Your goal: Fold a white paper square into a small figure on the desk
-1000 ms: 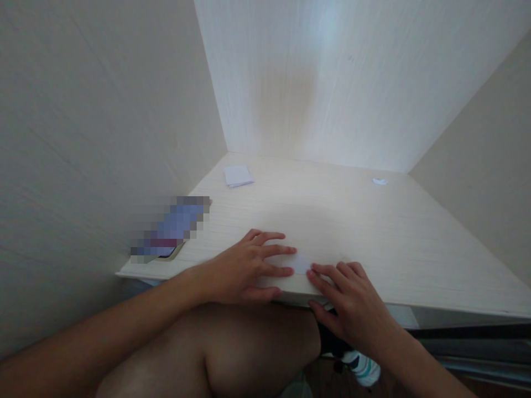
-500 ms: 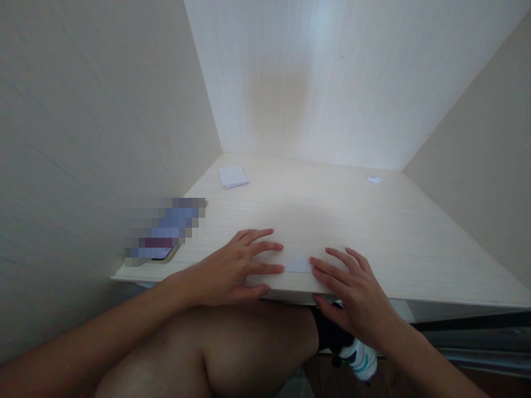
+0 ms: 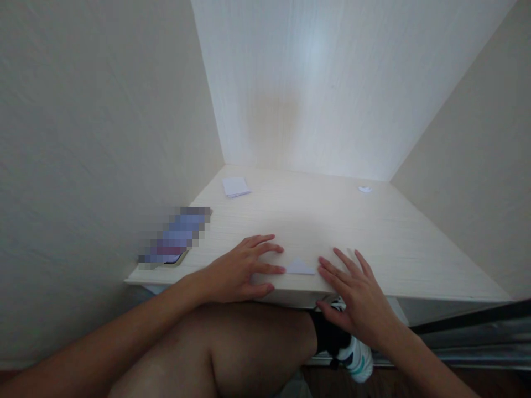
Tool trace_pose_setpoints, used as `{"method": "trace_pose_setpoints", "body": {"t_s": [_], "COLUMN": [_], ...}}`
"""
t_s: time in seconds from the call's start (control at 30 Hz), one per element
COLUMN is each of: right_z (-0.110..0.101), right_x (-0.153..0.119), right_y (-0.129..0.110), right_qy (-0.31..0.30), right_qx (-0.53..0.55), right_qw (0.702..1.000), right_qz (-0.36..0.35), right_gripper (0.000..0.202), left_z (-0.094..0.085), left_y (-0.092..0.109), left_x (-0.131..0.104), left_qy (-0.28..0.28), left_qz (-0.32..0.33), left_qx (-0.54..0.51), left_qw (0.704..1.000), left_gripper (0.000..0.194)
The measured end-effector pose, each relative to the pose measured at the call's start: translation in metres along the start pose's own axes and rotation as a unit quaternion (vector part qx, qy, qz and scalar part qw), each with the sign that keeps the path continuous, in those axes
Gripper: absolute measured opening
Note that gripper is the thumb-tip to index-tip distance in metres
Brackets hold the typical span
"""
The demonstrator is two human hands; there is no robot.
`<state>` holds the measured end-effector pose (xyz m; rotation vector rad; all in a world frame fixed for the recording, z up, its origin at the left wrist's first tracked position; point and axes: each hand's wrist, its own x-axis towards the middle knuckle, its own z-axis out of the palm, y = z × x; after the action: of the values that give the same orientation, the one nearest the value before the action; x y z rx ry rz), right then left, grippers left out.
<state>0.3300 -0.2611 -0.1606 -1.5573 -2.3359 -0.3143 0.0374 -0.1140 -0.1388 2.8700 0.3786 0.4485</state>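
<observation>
A small white folded paper triangle lies flat near the front edge of the pale desk. My left hand rests at its left with fingers spread, the index fingertip touching or very close to the paper's left corner. To the right is my right hand, its fingers apart and its fingertips on the desk, a little away from the paper. The right thumb hangs below the desk's front edge. Neither hand holds anything.
A stack of white paper squares sits at the back left. Toward the back right lies a small white scrap. A phone, its screen blurred out, is by the left panel. Panels enclose the desk; my bent leg is beneath.
My right hand has shifted slightly right, off the paper's right corner, so the whole triangle shows. My left hand stays nearly in place. The camera view has tilted slightly.
</observation>
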Motion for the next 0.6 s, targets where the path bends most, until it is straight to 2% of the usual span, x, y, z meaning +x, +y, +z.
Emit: {"method": "trace_pose_setpoints", "body": {"t_s": [0.13,0.23,0.3,0.47,0.6], "right_z": [0.000,0.009,0.015,0.022,0.021], "right_x": [0.014,0.028,0.034,0.028,0.019], "right_y": [-0.023,-0.044,-0.051,-0.044,-0.035], "right_qy": [0.042,0.008,-0.003,0.005,-0.004], "right_qx": [-0.028,-0.009,0.006,0.002,-0.009], "right_qw": [0.998,1.000,1.000,0.999,0.998], "right_qz": [0.022,-0.009,-0.003,0.048,0.057], "right_gripper": [0.059,0.066,0.065,0.064,0.062], "left_z": [0.000,0.000,0.001,0.002,0.003], "left_y": [0.002,0.002,0.002,0.002,0.003], "left_x": [0.001,0.001,0.001,0.000,0.001], "left_qy": [-0.003,-0.002,0.001,0.009,0.000], "left_qz": [-0.010,-0.011,-0.012,-0.014,-0.013], "left_qx": [0.002,0.002,0.000,-0.006,0.001], "left_qw": [1.000,1.000,1.000,1.000,1.000], "left_gripper": [0.038,0.040,0.041,0.042,0.041]}}
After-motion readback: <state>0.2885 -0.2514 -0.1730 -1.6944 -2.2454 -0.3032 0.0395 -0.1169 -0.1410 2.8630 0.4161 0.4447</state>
